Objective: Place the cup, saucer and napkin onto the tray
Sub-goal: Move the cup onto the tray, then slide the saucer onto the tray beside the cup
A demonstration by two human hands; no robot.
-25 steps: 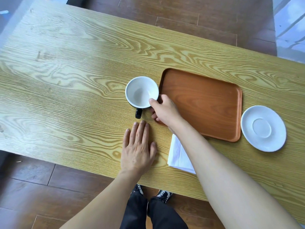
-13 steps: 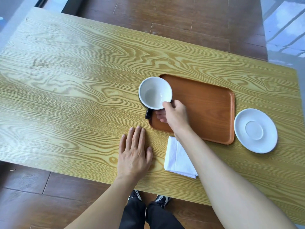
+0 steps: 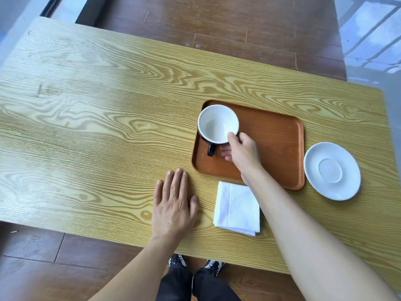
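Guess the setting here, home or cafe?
Can't tell for sure; probably a cafe-style or dining setup. Cues: a long wood-grain table on dark plank flooring, a brown serving tray, and a cup with a matching white saucer.

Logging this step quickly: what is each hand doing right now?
Left hand: open, flat on the table.
Right hand: closed on the cup, over the tray.

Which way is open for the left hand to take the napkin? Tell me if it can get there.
Probably yes. The left hand lies flat on the table, and only bare wood separates it from the napkin. The right forearm passes along the napkin's far edge.
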